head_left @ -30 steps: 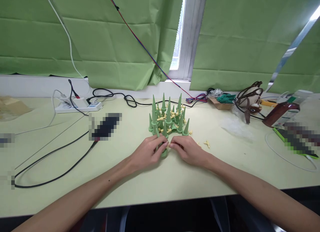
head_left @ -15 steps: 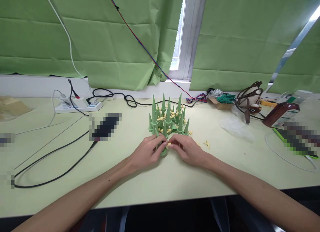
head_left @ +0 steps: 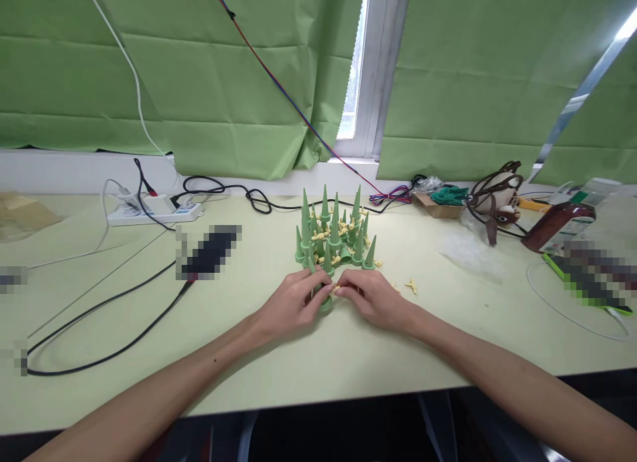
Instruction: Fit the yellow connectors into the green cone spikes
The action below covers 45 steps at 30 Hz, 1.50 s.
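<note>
My left hand (head_left: 293, 299) is closed around a green cone (head_left: 326, 305), whose round base shows below the fingers while much of its body is hidden. In my right hand (head_left: 371, 295) a small yellow branched peg (head_left: 337, 290) is pinched between thumb and fingertips. That peg lies in the narrow gap between the two hands, against the left fingertips; whether it touches the cone I cannot tell. Just beyond the hands stands a cluster of green cones (head_left: 335, 226) with yellow pegs among them. One cone (head_left: 345, 255) lies on its side. A loose peg (head_left: 411, 287) rests right of my right hand.
A power strip (head_left: 154, 212) and a blurred dark device (head_left: 209, 251) with a black cable (head_left: 149, 332) are on the left of the table (head_left: 259, 376). To the right are a small cardboard box (head_left: 438, 207), plastic wrap (head_left: 470, 253), a brown bottle (head_left: 560, 226) and a green-edged phone (head_left: 587, 283).
Both hands stay almost in place, with only a slight shift of the fingertips around the yellow peg. The whole view has moved very slightly.
</note>
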Available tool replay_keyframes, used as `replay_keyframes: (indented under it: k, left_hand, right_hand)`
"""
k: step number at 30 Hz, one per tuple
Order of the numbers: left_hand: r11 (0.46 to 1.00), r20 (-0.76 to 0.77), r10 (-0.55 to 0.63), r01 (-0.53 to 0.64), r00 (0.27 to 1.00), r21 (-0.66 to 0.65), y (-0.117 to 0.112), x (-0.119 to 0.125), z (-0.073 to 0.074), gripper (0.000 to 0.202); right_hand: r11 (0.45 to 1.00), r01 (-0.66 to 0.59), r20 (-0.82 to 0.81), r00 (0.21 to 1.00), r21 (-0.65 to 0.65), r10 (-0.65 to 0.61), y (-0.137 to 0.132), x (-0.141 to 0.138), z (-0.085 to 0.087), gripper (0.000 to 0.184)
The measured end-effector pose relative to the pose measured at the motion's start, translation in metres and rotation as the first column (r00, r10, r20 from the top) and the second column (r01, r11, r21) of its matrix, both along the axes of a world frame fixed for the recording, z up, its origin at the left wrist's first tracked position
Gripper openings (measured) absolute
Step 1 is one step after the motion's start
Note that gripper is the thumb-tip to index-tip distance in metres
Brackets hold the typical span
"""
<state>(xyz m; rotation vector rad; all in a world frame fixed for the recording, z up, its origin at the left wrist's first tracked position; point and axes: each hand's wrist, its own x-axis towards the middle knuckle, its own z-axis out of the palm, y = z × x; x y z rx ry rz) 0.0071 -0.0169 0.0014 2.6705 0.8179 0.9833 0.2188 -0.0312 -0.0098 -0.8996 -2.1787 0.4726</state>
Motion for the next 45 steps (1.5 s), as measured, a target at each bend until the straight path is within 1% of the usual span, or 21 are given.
replay_keyframes:
  k: [5, 10, 17, 25, 35, 39, 45]
  left_hand:
    - [1.0, -0.003, 0.0, 0.0, 1.0, -0.012, -0.0013, 0.0, 0.0017, 0.016]
    - [1.0, -0.003, 0.022, -0.022, 1.0, -0.005, -0.0001, -0.0004, 0.0002, 0.016]
    - [0.998, 0.018, 0.063, -0.063, 0.998, -0.003, 0.0024, 0.0004, -0.0013, 0.017]
    - [0.997, 0.015, 0.06, -0.059, 0.998, -0.048, 0.0004, 0.0003, -0.0004, 0.018]
    - [0.996, 0.03, 0.039, -0.036, 0.999, -0.08, -0.0006, 0.0015, 0.0019, 0.019]
    - [0.997, 0.032, 0.034, -0.031, 0.999, -0.076, -0.001, 0.002, 0.0017, 0.019]
    - [0.998, 0.038, 0.023, -0.021, 0.999, -0.059, -0.0013, 0.0025, 0.0014, 0.018]
  right_hand:
    - [1.0, 0.002, 0.021, 1.0, 0.017, -0.002, 0.0005, 0.0001, -0.0005, 0.023]
    - [1.0, 0.016, 0.015, 1.0, 0.008, -0.016, -0.0012, -0.0011, 0.0008, 0.022]
    - [1.0, 0.003, -0.001, 1.0, 0.011, -0.003, -0.0036, -0.0022, 0.0019, 0.014]
    - [0.999, -0.03, -0.005, 1.0, 0.031, 0.03, -0.0021, -0.0017, 0.0013, 0.017]
    - [0.999, -0.021, 0.055, 0.998, 0.048, 0.019, -0.0027, 0.0, 0.0019, 0.024]
    - [0.998, -0.022, 0.078, 0.997, 0.06, 0.017, -0.0026, 0.0001, 0.0011, 0.028]
    - [0.999, -0.023, 0.077, 0.997, 0.045, 0.02, -0.0023, 0.0005, -0.0004, 0.029]
